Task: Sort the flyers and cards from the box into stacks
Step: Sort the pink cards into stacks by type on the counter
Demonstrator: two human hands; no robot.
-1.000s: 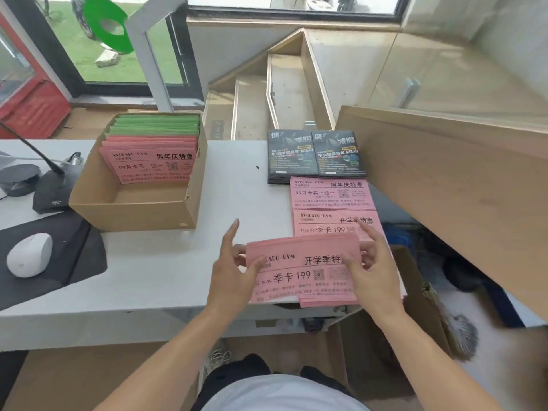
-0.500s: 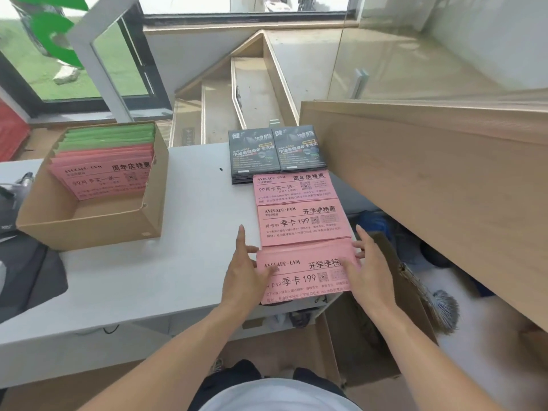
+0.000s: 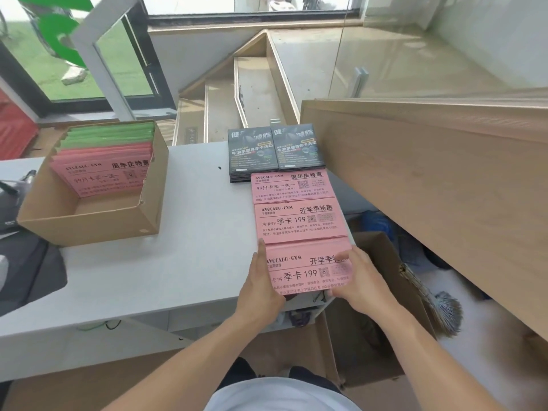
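Note:
A cardboard box (image 3: pixel 148 215) on the white desk (image 3: pixel 184 262) holds upright pink flyers (image 3: pixel 103 176) with green flyers (image 3: pixel 109 134) behind them. Along the desk's right side lie black flyers (image 3: pixel 275 152), a pink stack (image 3: pixel 292 185) and a second pink stack (image 3: pixel 299 221). A third pink stack (image 3: pixel 305 271) lies at the front corner. My left hand (image 3: pixel 261 280) presses straight fingers against its left edge. My right hand (image 3: pixel 361 280) curls over its right edge and grips it.
A wooden counter (image 3: pixel 430 188) overhangs on the right. Below the desk's right end stand an open cardboard carton (image 3: pixel 382 262) and a brush (image 3: pixel 439 307). A black mat (image 3: pixel 29 277) lies at the left, and stairs rise behind the desk.
Both hands have lowered the third pink stack from the air onto the desk, in line below the second stack. The view has shifted right.

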